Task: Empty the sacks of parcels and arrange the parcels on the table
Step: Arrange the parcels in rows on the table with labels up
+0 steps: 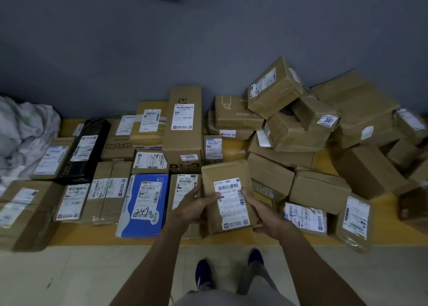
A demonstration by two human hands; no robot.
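A brown cardboard parcel (225, 178) with a white label sits between my two hands above the front of the wooden table (231, 238). My left hand (193, 207) grips its left edge, and my right hand (264, 215) grips its right edge and lower corner. Left of it, parcels lie in neat rows, among them a blue one (129, 222) marked 2490 and a tall box (184, 141) marked 4001. On the right, several brown boxes (291, 129) are heaped in a loose pile. A crumpled white sack (20, 132) lies at the table's left end.
A grey wall (208, 39) stands right behind the table. A long black parcel (92, 129) lies at the back left. A labelled parcel (354, 220) overhangs the front edge at the right. My feet (203, 273) stand on the pale tiled floor below.
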